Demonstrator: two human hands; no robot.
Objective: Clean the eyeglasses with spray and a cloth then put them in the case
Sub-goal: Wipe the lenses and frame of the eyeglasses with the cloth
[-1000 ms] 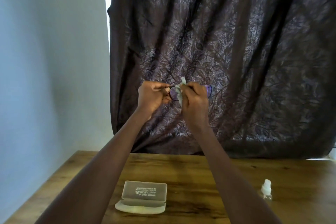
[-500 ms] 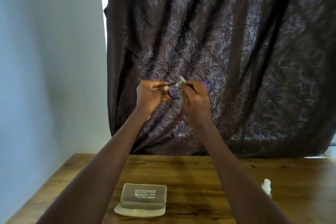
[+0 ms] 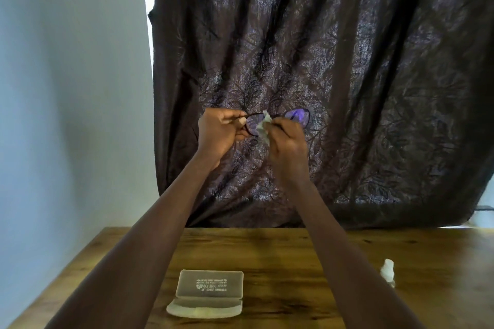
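Note:
I hold dark-framed eyeglasses (image 3: 298, 116) up in front of the curtain, well above the table. My left hand (image 3: 217, 132) pinches the frame at its left end. My right hand (image 3: 287, 141) pinches a small pale cloth (image 3: 263, 125) against the left lens; the right lens shows a purple sheen. On the table below, the pale glasses case (image 3: 207, 292) lies open with its lid standing up. The small white-capped spray bottle (image 3: 388, 272) stands at the right, partly behind my right forearm.
A wooden table (image 3: 280, 254) fills the lower part of the view. A dark leaf-patterned curtain (image 3: 374, 88) hangs behind it, and a pale wall (image 3: 66, 88) stands on the left.
My right hand has slid slightly on the left lens with the cloth, and more of the right lens now shows. The view has tilted up a little; the case and bottle have not moved.

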